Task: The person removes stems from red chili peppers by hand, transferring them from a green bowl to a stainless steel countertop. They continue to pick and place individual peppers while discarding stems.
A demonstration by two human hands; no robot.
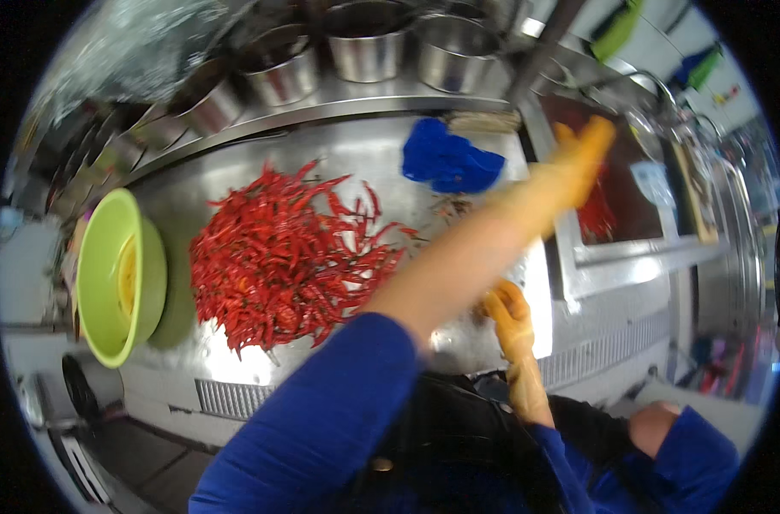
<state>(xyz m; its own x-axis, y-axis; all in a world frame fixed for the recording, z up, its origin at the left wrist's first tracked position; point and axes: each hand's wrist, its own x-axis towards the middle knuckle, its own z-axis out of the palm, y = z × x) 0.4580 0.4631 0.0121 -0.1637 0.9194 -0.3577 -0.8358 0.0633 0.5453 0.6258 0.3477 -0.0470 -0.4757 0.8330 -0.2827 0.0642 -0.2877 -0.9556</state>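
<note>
My left hand (583, 157), in a yellow rubber glove, reaches across over a sink with dark reddish water (628, 186). It is blurred, its fingers extended and thumb apart, with nothing visible in it. Red chillies (596, 215) lie in the sink just below it. My right hand (509, 315), gloved alike, is low at the steel table's near right part, fingers curled beside small dark scraps (479, 313); whether it grips any is unclear. A large heap of red chillies (281, 257) covers the middle of the steel table (184, 160), left of my left forearm.
A lime-green basin (152, 270) stands tilted at the table's left end. Blue cloth or gloves (451, 157) lie at the back, beside a pale flat block (483, 122). Steel pots (367, 51) line the shelf behind. A faucet (653, 80) rises behind the sink.
</note>
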